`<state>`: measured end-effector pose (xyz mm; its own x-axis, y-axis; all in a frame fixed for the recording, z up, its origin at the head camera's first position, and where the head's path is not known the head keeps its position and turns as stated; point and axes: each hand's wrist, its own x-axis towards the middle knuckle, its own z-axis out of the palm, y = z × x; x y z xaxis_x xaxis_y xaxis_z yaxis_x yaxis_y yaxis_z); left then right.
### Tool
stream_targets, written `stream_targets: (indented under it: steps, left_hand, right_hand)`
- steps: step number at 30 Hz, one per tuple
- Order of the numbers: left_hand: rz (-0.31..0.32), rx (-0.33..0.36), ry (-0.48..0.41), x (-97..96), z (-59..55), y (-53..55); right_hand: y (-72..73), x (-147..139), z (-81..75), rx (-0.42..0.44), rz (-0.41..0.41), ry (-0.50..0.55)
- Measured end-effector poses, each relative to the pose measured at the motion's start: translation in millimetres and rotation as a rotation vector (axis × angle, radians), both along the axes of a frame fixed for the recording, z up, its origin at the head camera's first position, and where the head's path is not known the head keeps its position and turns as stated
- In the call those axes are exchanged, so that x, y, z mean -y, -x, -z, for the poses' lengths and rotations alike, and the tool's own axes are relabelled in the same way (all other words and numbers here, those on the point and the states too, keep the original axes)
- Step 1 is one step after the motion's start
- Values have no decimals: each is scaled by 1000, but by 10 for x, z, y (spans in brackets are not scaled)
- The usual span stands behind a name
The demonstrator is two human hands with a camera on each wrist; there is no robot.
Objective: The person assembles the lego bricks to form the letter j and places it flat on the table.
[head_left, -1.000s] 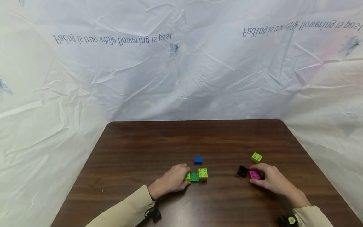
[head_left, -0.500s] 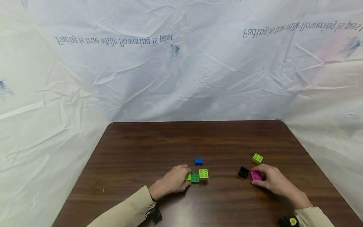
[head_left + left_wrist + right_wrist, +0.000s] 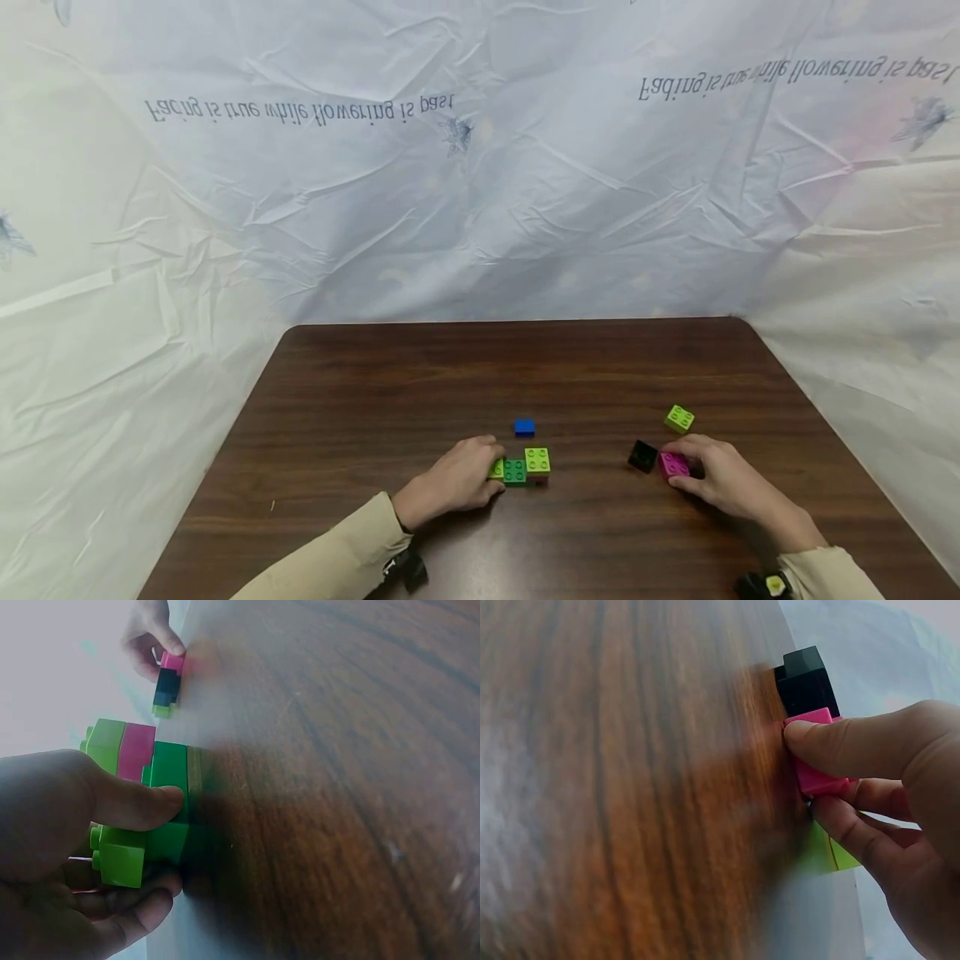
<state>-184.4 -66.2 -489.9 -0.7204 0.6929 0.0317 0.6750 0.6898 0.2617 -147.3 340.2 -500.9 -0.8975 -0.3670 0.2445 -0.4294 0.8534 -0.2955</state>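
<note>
My left hand grips the left end of a joined row of toy building bricks on the table. That row has a green brick in the middle and a lime brick between my thumb and fingers. At its right end another lime brick sits on a pink brick. Off to the right, my right hand pinches a magenta brick between thumb and fingers, low at the tabletop. A black brick lies close by its left side; whether they touch, I cannot tell.
A loose lime brick lies just beyond my right hand. Behind the joined row is a small blue brick. The brown wooden table ends at a wrinkled white sheet hanging behind and at both sides.
</note>
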Motion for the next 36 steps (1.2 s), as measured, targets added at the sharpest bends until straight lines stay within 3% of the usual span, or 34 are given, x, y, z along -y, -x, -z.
stream_targets:
  steps: [15, 36]
  left_hand:
    - [-11, -7, 5, 11, -30, -12]
    - [1, -7, 18, 1, -18, -13]
  right_hand:
    - [68, 43, -89, -99, -15, 48]
    - [240, 305, -289, -162, -187, 105]
